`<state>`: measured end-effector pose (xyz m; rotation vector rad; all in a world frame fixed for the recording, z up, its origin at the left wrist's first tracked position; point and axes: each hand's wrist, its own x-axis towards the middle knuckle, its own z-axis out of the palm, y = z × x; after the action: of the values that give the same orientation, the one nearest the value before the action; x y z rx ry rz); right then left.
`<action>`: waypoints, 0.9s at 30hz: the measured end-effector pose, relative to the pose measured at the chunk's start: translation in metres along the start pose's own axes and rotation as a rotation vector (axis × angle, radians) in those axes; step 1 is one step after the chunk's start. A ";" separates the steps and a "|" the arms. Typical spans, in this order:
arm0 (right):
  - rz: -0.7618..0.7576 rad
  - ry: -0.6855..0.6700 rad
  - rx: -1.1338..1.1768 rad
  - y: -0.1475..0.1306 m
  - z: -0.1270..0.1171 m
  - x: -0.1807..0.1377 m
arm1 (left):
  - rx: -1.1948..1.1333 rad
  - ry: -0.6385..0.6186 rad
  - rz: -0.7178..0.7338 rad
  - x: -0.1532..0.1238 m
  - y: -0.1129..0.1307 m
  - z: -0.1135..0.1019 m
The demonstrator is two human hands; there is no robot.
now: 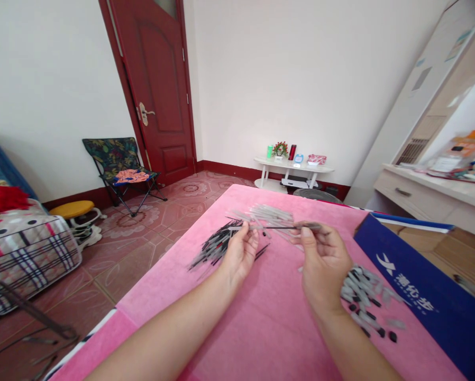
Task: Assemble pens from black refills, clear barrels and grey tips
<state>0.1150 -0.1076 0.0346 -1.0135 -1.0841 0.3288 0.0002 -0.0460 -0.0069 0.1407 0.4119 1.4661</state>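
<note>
Over a pink cloth-covered table [261,328], my left hand [240,253] pinches the left end of a thin black pen refill [275,227]. My right hand [323,260] is closed on a clear pen barrel [309,226] at the refill's right end. Left of my left hand lies a heap of black refills [216,247]. A pile of clear pen barrels [269,214] lies just beyond both hands. To the right of my right hand sits a heap of grey and black pen caps [362,296].
An open blue cardboard box [420,288] lies along the table's right edge. Beyond the table are a red door [158,90], a folding chair [120,166], a yellow stool [71,209], a small white table [291,172] and a dresser [431,196] on the right.
</note>
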 end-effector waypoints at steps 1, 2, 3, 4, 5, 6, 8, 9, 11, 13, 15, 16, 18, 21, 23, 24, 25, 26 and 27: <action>-0.007 -0.007 0.008 0.001 0.000 0.000 | -0.004 -0.014 -0.005 -0.001 -0.001 0.000; -0.013 -0.018 0.018 0.003 0.001 0.000 | -0.009 -0.027 -0.012 -0.003 -0.003 0.001; -0.018 -0.038 0.027 0.005 0.001 0.001 | -0.015 -0.042 -0.022 -0.004 -0.005 0.001; -0.018 -0.079 0.034 0.006 0.001 0.002 | -0.022 -0.059 -0.034 -0.006 -0.007 0.001; -0.010 -0.150 0.034 0.008 0.000 0.005 | -0.028 -0.076 -0.046 -0.007 -0.009 0.001; 0.004 -0.248 0.026 0.009 -0.001 0.009 | -0.036 -0.090 -0.055 -0.009 -0.011 0.002; 0.025 -0.440 -0.023 0.012 -0.008 0.021 | -0.048 -0.088 -0.067 -0.013 -0.015 0.002; 0.027 -0.496 -0.070 0.014 -0.014 0.029 | -0.048 -0.070 -0.072 -0.015 -0.016 0.002; 0.011 -0.500 -0.215 0.021 -0.031 0.046 | -0.036 -0.028 -0.089 -0.018 -0.019 0.000; -0.006 -0.464 -0.447 0.032 -0.051 0.062 | -0.005 -0.009 -0.121 -0.021 -0.022 -0.003; 0.008 -0.513 -0.730 0.047 -0.070 0.074 | 0.031 -0.027 -0.157 -0.022 -0.026 -0.009; 0.028 -0.575 -0.848 0.054 -0.078 0.078 | 0.053 -0.042 -0.177 -0.022 -0.028 -0.013; 0.082 -0.707 -0.990 0.067 -0.087 0.080 | 0.101 -0.060 -0.210 -0.021 -0.031 -0.020; 0.134 -0.812 -1.037 0.077 -0.088 0.073 | 0.157 -0.071 -0.229 -0.017 -0.033 -0.029; 0.132 -0.842 -1.044 0.079 -0.082 0.066 | 0.175 -0.091 -0.214 -0.014 -0.032 -0.032; 0.123 -0.862 -1.049 0.079 -0.079 0.062 | 0.184 -0.100 -0.205 -0.012 -0.031 -0.033; 0.107 -0.882 -1.057 0.080 -0.075 0.059 | 0.195 -0.109 -0.196 -0.011 -0.029 -0.033; 0.088 -0.898 -1.068 0.080 -0.072 0.056 | 0.208 -0.115 -0.185 -0.009 -0.028 -0.034; 0.066 -0.909 -1.082 0.081 -0.069 0.053 | 0.222 -0.121 -0.175 -0.007 -0.026 -0.034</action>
<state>0.2180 -0.0650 -0.0078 -1.9427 -2.1600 0.2426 0.0123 -0.0607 -0.0459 0.3608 0.4757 1.2306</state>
